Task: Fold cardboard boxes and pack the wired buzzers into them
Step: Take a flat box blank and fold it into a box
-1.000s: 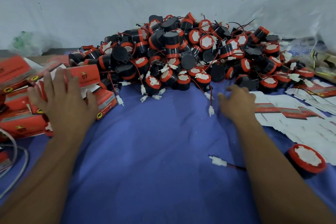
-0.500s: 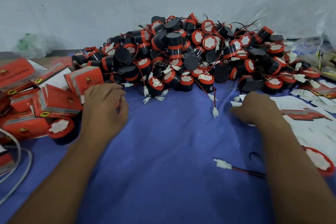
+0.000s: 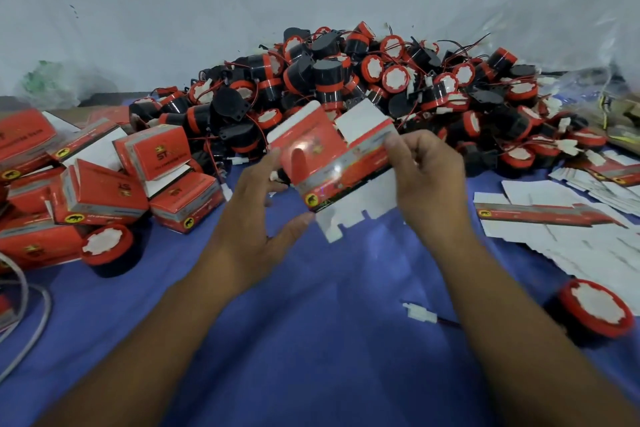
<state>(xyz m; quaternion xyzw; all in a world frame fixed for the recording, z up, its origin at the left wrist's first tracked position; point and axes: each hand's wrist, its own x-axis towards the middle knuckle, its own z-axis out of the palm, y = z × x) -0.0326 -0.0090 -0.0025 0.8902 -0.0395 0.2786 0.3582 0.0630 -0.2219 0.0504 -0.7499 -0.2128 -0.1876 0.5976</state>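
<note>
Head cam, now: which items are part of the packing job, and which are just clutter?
In the job: cardboard box, held by left hand and right hand; buzzer pile; flat blanks; folded boxes; loose buzzer.
Lying about: white cable; clear plastic bag; green plastic.

Both bare forearms reach forward from the lower edge and angle in toward each other. The left hand (image 3: 256, 218) pinches the left end of a flat carton (image 3: 329, 166), thumb below and fingers above. The right hand (image 3: 429, 180) grips its right end with curled fingers.
</note>
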